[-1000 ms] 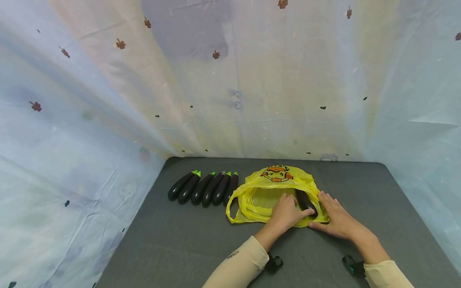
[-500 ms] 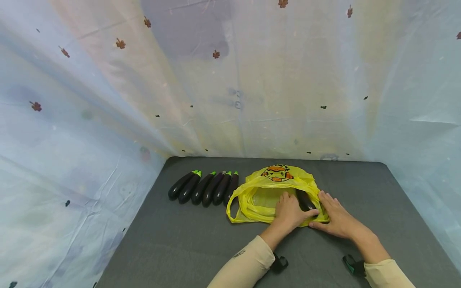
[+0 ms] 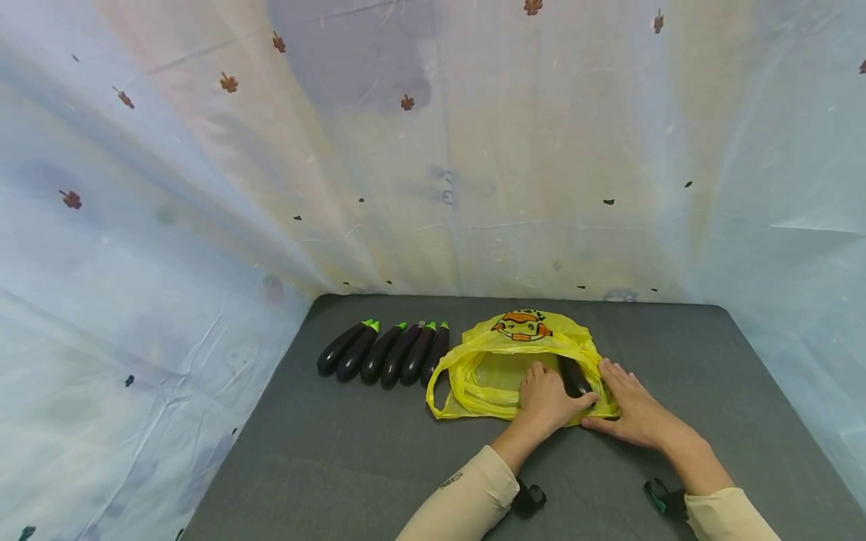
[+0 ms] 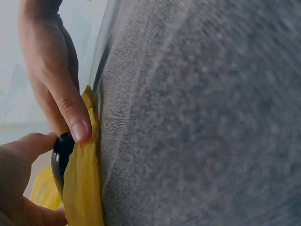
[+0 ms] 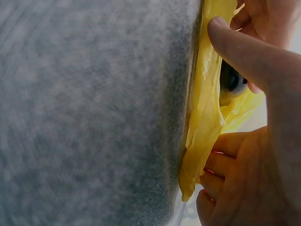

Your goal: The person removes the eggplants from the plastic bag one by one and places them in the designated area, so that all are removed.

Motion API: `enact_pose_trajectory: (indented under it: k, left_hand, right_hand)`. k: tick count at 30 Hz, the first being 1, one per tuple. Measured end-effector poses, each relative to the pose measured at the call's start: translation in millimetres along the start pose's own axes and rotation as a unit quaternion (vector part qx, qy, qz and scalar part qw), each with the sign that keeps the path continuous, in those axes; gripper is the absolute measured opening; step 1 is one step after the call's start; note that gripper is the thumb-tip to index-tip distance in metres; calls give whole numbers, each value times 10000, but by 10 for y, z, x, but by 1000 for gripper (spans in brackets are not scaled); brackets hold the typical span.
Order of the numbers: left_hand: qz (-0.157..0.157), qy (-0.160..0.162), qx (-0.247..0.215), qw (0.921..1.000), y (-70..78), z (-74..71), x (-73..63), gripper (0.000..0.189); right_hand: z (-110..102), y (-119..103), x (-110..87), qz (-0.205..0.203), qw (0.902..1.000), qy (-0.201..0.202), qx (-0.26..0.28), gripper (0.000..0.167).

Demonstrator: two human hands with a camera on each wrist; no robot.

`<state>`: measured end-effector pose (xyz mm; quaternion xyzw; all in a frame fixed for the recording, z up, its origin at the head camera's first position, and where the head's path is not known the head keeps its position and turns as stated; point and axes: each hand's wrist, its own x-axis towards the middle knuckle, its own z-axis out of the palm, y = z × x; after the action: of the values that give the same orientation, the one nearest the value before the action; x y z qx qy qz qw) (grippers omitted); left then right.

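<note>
A yellow plastic bag [image 3: 467,394] lies on its side on the table, its mouth facing me. Inside its right part rests a dark eggplant [image 3: 571,378], partly hidden by the bag. My left hand [image 3: 543,398] reaches into the mouth and holds this eggplant near its close end, thumb across it and fingers on its left side. In the left wrist view the eggplant [image 4: 59,160] shows between thumb and fingers. My right hand [image 3: 632,409] rests against the bag's right side from outside, fingers extended and thumb at the lower rim.
Several eggplants [image 3: 395,357] with green stems lie side by side left of the bag. The dark grey table [image 3: 325,466] ends at a patterned sheet [image 3: 514,248] behind. One bag handle [image 3: 436,402] loops out toward the eggplants.
My left hand has shifted slightly right inside the bag, its thumb extending farther across the eggplant. My right hand and the bag look nearly still.
</note>
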<state>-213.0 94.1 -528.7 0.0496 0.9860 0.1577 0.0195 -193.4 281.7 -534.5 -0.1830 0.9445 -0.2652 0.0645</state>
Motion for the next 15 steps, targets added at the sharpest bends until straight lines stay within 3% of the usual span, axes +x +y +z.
enact_pose_trajectory:
  k: [15]
  left_hand:
    - [-13, -228, -715, 9972, -145, -109, -6, 53]
  right_hand:
    - [5, -10, -8, -17, 10000, 46, -8, 121]
